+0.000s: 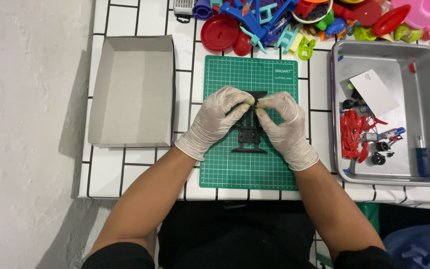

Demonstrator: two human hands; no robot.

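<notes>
My left hand (215,122) & right hand (283,124), both gloved, pinch the top edge of a black plastic frame (249,133), fingertips pressed together. Frame sits directly under my grip on the green cutting mat (247,169). Cardboard box (133,89) to left, metal tray (424,172) to right.

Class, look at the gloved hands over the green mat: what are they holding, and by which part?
Both the left hand and right hand pinch the black plastic toy-car frame at its far end, fingertips meeting there.
</notes>
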